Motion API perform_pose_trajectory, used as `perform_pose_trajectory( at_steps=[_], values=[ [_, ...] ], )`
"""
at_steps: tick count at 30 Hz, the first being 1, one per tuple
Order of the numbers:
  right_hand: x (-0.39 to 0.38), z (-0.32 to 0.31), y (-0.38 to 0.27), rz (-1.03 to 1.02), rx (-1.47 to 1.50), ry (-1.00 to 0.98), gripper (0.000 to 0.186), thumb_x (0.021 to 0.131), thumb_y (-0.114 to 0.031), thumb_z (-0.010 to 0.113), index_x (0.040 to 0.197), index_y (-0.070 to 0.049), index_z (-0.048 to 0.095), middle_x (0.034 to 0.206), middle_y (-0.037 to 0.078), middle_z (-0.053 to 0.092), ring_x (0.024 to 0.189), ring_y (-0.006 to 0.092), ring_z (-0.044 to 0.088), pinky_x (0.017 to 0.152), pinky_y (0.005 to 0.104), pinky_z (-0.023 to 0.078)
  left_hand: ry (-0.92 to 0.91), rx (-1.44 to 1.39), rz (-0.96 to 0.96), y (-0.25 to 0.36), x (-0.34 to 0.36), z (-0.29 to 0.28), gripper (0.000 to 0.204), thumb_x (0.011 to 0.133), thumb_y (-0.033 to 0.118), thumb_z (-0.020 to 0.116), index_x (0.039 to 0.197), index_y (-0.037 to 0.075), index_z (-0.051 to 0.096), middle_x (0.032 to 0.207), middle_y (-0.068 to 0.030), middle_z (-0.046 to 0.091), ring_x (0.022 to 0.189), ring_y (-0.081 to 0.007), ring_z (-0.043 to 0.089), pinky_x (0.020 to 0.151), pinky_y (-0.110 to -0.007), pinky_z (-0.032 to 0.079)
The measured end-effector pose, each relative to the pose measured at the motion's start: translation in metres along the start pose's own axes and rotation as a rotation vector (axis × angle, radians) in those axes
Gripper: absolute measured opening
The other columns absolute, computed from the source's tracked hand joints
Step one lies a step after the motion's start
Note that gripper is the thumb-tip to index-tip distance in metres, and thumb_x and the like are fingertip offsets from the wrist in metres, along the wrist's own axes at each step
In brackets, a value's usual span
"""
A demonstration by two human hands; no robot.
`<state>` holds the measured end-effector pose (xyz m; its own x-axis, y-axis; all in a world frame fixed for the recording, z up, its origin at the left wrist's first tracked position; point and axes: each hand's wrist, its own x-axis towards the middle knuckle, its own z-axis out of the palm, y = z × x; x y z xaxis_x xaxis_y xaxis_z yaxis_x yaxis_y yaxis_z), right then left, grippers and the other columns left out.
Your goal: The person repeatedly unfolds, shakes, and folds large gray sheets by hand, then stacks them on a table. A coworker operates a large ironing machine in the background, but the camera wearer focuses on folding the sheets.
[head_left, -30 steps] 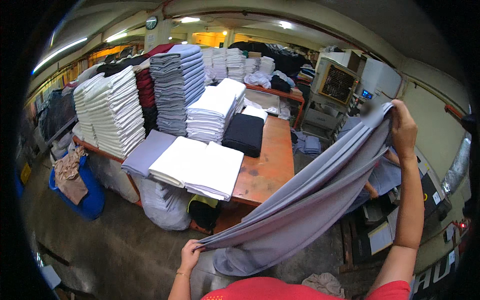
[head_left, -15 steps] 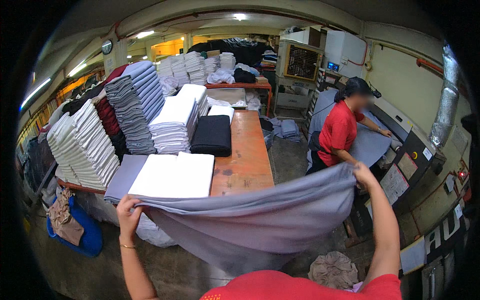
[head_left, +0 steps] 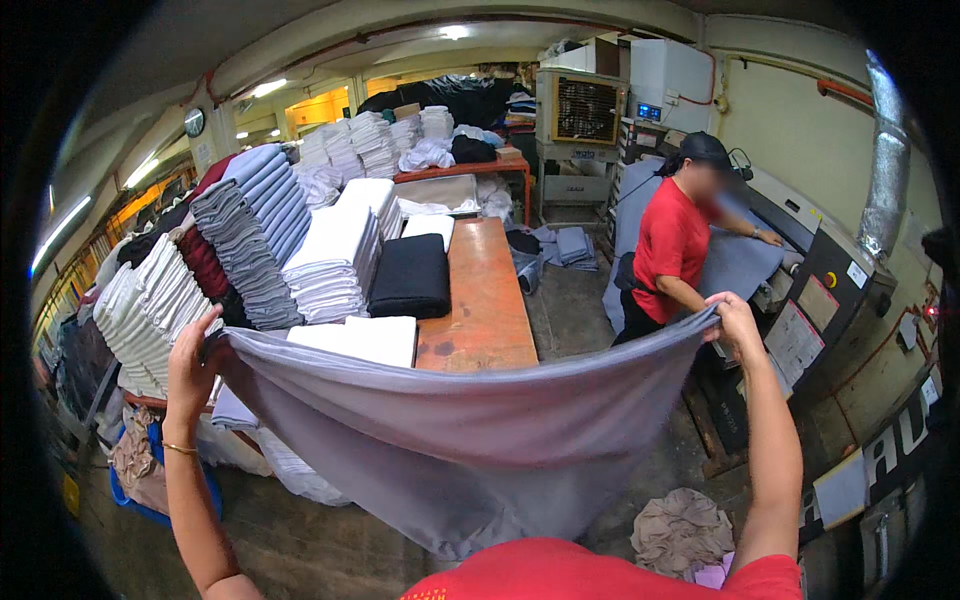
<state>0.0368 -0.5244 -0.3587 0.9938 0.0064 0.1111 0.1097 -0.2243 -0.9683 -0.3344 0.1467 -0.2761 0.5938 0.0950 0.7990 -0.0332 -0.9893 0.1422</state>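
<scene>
A large grey cloth (head_left: 470, 430) hangs spread between my two hands, sagging in the middle, in front of an orange table (head_left: 480, 320). My left hand (head_left: 198, 345) is closed on one upper corner at the left; my right hand (head_left: 730, 320) grips the other upper corner at the right. Behind the cloth lie folded white cloths (head_left: 380, 335) at the table's near edge and a folded black cloth (head_left: 408, 275). Tall stacks of white (head_left: 330, 255), grey (head_left: 240, 260) and light blue (head_left: 268, 200) folded cloth stand on the table's left part.
A co-worker (head_left: 670, 240) in red works at a machine (head_left: 830, 300) on the right. A crumpled beige cloth (head_left: 680, 530) lies on the floor at lower right, a blue tub (head_left: 125, 490) at lower left. Behind stand an air cooler (head_left: 580, 110) and another laden table (head_left: 510, 165).
My left hand has risen and moved left, my right hand has come down and left, so the cloth went from diagonal to spread crosswise. The co-worker has come into fuller view.
</scene>
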Motion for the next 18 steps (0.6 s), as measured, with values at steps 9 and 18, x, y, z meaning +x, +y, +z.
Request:
perform_pose_trajectory(
  at_steps=[9, 18],
  values=[
    [0.015, 0.016, -0.040, -0.409, 0.502, 0.382, 0.023, 0.092, -0.016, 0.042, 0.101, -0.007, 0.062, 0.088, 0.006, 0.063, 0.076, 0.0174, 0.063, 0.062, 0.0341, 0.056, 0.433, -0.984, -0.346, 0.031, -0.006, -0.051, 0.023, 0.094, 0.020, 0.059, 0.110, 0.003, 0.057, 0.107, -0.0046, 0.062, 0.099, -0.0203, 0.060, 0.095, -0.032, 0.043],
    [0.010, 0.052, 0.024, -0.108, 0.443, 0.195, 0.017, 0.086, -0.007, 0.048, 0.093, -0.004, 0.064, 0.082, 0.004, 0.061, 0.065, 0.0144, 0.059, 0.055, 0.0315, 0.054, 0.675, -0.522, -0.483, 0.023, -0.101, -0.007, 0.027, 0.096, 0.015, 0.052, 0.117, -0.002, 0.053, 0.110, -0.0049, 0.057, 0.098, -0.0143, 0.053, 0.090, -0.027, 0.040]
  ],
)
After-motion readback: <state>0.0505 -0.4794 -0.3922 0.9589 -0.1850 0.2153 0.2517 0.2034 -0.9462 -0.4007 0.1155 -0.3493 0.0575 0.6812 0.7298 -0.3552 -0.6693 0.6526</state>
